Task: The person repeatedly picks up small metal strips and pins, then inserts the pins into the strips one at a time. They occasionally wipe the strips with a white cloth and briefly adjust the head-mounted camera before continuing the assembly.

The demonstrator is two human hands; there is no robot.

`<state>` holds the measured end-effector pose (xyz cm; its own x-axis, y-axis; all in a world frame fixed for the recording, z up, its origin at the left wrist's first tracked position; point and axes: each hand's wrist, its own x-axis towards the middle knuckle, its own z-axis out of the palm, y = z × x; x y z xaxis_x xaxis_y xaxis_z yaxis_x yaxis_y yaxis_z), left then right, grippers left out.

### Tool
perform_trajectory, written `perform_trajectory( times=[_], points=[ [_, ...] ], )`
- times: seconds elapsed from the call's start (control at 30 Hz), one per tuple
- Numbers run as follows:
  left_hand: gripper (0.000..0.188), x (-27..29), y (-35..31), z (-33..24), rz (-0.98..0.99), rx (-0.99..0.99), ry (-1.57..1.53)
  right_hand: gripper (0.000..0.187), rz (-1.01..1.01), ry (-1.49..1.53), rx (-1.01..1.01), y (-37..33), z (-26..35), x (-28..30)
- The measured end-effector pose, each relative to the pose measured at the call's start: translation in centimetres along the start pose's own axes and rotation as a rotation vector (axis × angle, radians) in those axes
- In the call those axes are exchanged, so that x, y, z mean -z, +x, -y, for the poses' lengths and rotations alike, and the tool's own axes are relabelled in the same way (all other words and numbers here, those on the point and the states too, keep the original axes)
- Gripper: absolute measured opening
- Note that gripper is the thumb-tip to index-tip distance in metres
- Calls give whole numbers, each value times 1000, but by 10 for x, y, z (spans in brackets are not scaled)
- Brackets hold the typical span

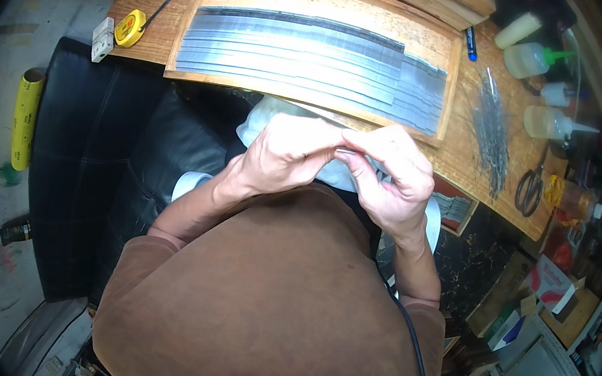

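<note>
My left hand [287, 149] and my right hand [395, 173] meet in front of my chest, just off the table's near edge. Both are closed, thumbs and fingertips pinched together where they touch. Whatever lies between the fingertips is too small or too hidden to name. Beyond them is a shallow wooden tray [253, 87], nearest to my hands. Overlapping rows of thin, shiny grey strips [294, 52] fill most of it. To the tray's right, a loose bundle of thin, dark wire-like pieces [491, 132] lies on the wooden table [460, 161].
Black-handled scissors [529, 190] lie at the table's right edge, near squeeze bottles, one with a green nozzle [557, 57]. A blue marker [471, 44] sits beside the tray. At left are a yellow tape measure [130, 29] and a black padded seat [85, 163].
</note>
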<state>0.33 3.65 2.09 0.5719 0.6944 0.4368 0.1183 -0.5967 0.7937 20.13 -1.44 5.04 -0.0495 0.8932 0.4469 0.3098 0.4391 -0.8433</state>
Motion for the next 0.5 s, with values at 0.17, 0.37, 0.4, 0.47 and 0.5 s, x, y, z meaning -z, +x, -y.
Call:
perform_trajectory(
  times=[0.17, 0.37, 0.4, 0.47, 0.5],
  points=[
    [35, -7, 16, 25, -5, -31, -74, 24, -13, -10, -14, 11, -16, 2],
    [24, -6, 7, 10, 5, 54, -79, 16, -9, -29, -33, 1, -8, 0],
    [20, 1, 5, -3, 57, 119, -49, 14, -11, -11, -46, -3, -6, -1],
    [15, 2, -10, -7, 142, 257, -82, 12, -13, 27, -68, -10, -5, -5],
    [13, -5, -11, -13, 51, 266, -138, 12, 5, 69, -114, -13, -6, -6]
  ],
)
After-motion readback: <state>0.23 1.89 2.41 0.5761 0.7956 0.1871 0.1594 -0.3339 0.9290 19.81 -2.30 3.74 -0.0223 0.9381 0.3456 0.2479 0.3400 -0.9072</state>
